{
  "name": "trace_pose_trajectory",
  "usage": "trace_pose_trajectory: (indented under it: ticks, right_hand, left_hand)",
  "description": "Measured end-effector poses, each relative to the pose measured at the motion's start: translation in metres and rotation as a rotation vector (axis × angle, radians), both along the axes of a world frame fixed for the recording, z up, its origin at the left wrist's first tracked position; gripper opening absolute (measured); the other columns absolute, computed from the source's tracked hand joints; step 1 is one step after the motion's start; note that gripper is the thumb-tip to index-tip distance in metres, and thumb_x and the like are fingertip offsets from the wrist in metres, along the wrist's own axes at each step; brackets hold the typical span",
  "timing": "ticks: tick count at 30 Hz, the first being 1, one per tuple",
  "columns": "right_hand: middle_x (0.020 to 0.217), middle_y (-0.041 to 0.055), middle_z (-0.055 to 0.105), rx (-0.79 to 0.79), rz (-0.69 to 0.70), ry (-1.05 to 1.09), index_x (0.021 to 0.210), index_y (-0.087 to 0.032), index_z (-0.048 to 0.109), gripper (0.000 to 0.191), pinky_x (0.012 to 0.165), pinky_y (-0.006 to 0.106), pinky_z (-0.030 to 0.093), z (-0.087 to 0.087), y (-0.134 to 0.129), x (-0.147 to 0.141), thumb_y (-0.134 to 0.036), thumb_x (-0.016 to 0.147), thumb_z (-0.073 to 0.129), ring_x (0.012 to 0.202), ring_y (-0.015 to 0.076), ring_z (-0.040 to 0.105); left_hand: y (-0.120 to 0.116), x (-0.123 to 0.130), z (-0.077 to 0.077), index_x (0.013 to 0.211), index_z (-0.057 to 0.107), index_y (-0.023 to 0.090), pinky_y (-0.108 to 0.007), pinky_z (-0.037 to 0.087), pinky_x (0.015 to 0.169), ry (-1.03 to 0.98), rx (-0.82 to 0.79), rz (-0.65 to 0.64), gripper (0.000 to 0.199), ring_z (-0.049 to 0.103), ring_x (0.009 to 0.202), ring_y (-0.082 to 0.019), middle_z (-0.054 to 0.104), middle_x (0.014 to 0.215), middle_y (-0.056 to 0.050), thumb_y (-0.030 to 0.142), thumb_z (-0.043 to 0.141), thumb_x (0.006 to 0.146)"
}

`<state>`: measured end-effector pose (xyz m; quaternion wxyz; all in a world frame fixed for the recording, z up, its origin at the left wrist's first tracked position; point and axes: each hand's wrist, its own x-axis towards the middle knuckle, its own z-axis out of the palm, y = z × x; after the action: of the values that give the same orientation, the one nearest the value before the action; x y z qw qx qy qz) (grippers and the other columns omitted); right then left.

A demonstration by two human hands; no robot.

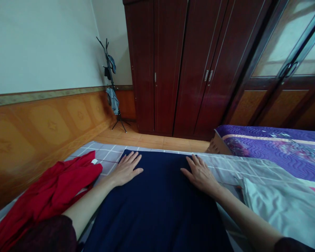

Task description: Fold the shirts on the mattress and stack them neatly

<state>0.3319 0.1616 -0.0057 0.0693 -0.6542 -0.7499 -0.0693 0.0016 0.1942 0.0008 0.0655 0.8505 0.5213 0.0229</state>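
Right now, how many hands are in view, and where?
2. The left hand rests palm down near the far left corner of the navy cloth; the right hand rests palm down near its far right corner. No others show.

Flat garment was dk navy; crumpled garment bright red. Bedsheet was lt gry w/ wht grid; quilted bedspread purple w/ florals; wardrobe dk red-brn.

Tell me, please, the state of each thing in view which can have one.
Dark blue cloth, spread mostly flat
Left hand, open, palm down
Right hand, open, palm down
Red cloth, crumpled
Pale shiny cloth, wrinkled
Coat stand, upright
Wardrobe doors, shut
Purple cover, spread out
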Motion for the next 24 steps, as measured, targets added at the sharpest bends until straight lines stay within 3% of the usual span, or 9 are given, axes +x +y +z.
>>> trace_pose_trajectory:
  ticks: [2,4,6,8,10,13,16,19,24]
  right_hand:
    - [0.146,0.0148,0.035,-0.037,0.167,0.025,0.140,-0.017,0.042,0.066,0.106,0.048,0.029,0.000,-0.003,-0.007,-0.060,0.089,0.035,0.135,0.0352,0.029]
    - [0.146,0.0134,0.035,-0.057,0.212,0.027,0.140,-0.019,0.041,0.067,0.107,0.050,0.027,-0.001,-0.005,-0.010,-0.061,0.089,0.034,0.135,0.0353,0.027]
    - [0.145,0.0179,0.037,-0.036,0.085,0.012,0.139,-0.013,0.043,0.067,0.106,0.051,0.028,-0.002,-0.004,-0.009,-0.058,0.089,0.037,0.134,0.0378,0.028]
    - [0.143,0.0230,0.037,-0.009,-0.033,0.012,0.137,-0.006,0.044,0.066,0.104,0.051,0.031,-0.001,-0.005,-0.009,-0.053,0.090,0.041,0.133,0.0391,0.030]
    - [0.144,0.0242,0.034,-0.005,0.016,0.038,0.137,-0.005,0.043,0.067,0.105,0.050,0.030,-0.001,-0.010,-0.016,-0.052,0.088,0.044,0.133,0.0386,0.029]
    - [0.148,0.0185,0.029,-0.050,0.349,0.081,0.141,-0.013,0.039,0.065,0.109,0.049,0.027,-0.002,-0.026,-0.039,-0.052,0.088,0.045,0.137,0.0332,0.024]
    - [0.150,0.0143,0.027,-0.085,0.535,0.095,0.143,-0.017,0.034,0.063,0.110,0.049,0.025,-0.005,-0.037,-0.054,-0.051,0.091,0.041,0.138,0.0298,0.021]
    - [0.149,0.0146,0.029,-0.085,0.469,0.085,0.143,-0.018,0.035,0.067,0.109,0.051,0.025,-0.008,-0.033,-0.048,-0.059,0.090,0.036,0.138,0.0321,0.023]
    - [0.148,0.0151,0.032,-0.022,0.284,0.043,0.141,-0.016,0.039,0.070,0.109,0.050,0.024,-0.011,-0.007,-0.015,-0.062,0.089,0.032,0.137,0.0335,0.025]
  left_hand:
    - [-0.001,0.003,-0.002,0.148,0.014,0.027,-0.046,0.008,0.114,-0.013,-0.029,-0.135,0.067,0.005,0.143,-0.024,0.009,0.155,-0.002,0.062,0.021,0.092]
    - [0.001,0.003,-0.003,0.148,0.015,0.025,-0.048,0.008,0.114,0.005,-0.034,-0.086,0.067,0.006,0.143,-0.025,0.010,0.155,-0.004,0.062,0.019,0.092]
    - [0.003,0.001,-0.002,0.148,0.020,0.017,-0.050,0.009,0.113,0.030,-0.005,0.083,0.071,0.008,0.142,-0.028,0.013,0.154,-0.010,0.061,0.019,0.093]
    - [0.000,0.003,0.001,0.147,0.022,0.013,-0.051,0.009,0.113,0.035,0.036,0.136,0.071,0.007,0.142,-0.029,0.014,0.154,-0.013,0.059,0.022,0.093]
    - [-0.012,0.014,0.007,0.148,0.020,0.018,-0.049,0.007,0.114,0.017,0.050,0.002,0.069,0.005,0.142,-0.027,0.012,0.155,-0.008,0.059,0.024,0.093]
    - [-0.038,0.040,0.014,0.149,0.011,0.023,-0.045,0.005,0.115,-0.028,-0.037,-0.302,0.070,0.003,0.143,-0.022,0.010,0.156,-0.003,0.062,0.024,0.092]
    - [-0.053,0.057,0.016,0.149,0.009,0.020,-0.044,0.004,0.116,-0.047,-0.123,-0.399,0.076,0.003,0.143,-0.022,0.010,0.155,-0.005,0.066,0.023,0.090]
    - [-0.046,0.051,0.012,0.148,0.014,0.023,-0.047,0.003,0.115,-0.038,-0.120,-0.334,0.074,0.003,0.143,-0.024,0.009,0.155,-0.006,0.067,0.022,0.089]
    - [-0.011,0.014,0.002,0.148,0.017,0.026,-0.048,0.005,0.114,-0.011,-0.040,-0.146,0.068,0.005,0.143,-0.024,0.011,0.155,-0.004,0.064,0.020,0.091]
